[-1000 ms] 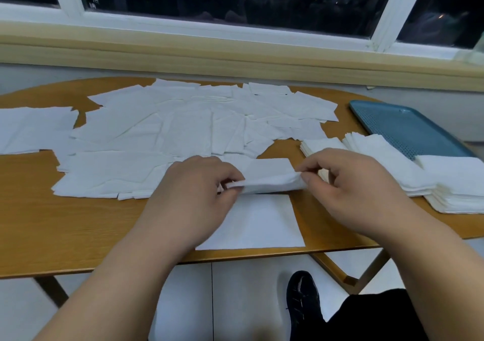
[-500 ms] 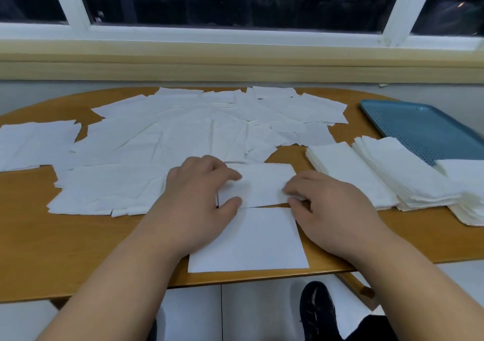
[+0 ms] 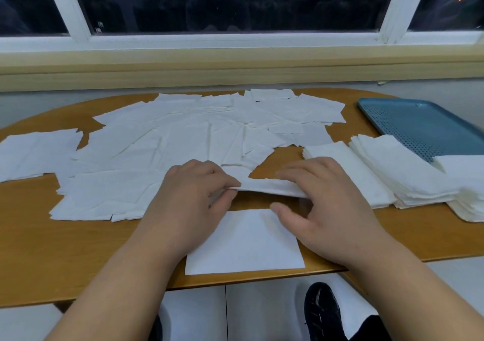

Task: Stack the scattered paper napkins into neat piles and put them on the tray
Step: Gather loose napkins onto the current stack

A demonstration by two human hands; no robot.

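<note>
Head view: a rounded wooden table [image 3: 78,249] is seen from above, set under a white-framed window [image 3: 235,37] with dark glass; the far half of the table is covered by many scattered white paper napkins [image 3: 183,141], laid flat and overlapping.

At the middle, one folded white paper napkin [image 3: 267,185] is held raised a little above the wood between two bare hands; its left end is pinched between the thumb and curled fingers of the left hand [image 3: 193,199]. The right end is covered by the fairly straight fingers of the right hand [image 3: 324,204], with the thumb spread out below; the hand is blurred, and whether it grips the napkin cannot be told.

Nearer the viewer, a single flat white paper napkin [image 3: 246,244] is laid square at the table's front edge, partly hidden by both hands.

To the right, three neat piles are lined up side by side: a low pile [image 3: 348,168] just beside the right hand, a taller pile [image 3: 403,168] next to it, and a third pile [image 3: 468,183] cut off by the right edge. Behind them, a blue rectangular plastic tray [image 3: 424,123] with a dotted surface is set; whether the third pile rests on it cannot be told.

Below the table, a black shoe [image 3: 323,312] is seen on pale floor.
</note>
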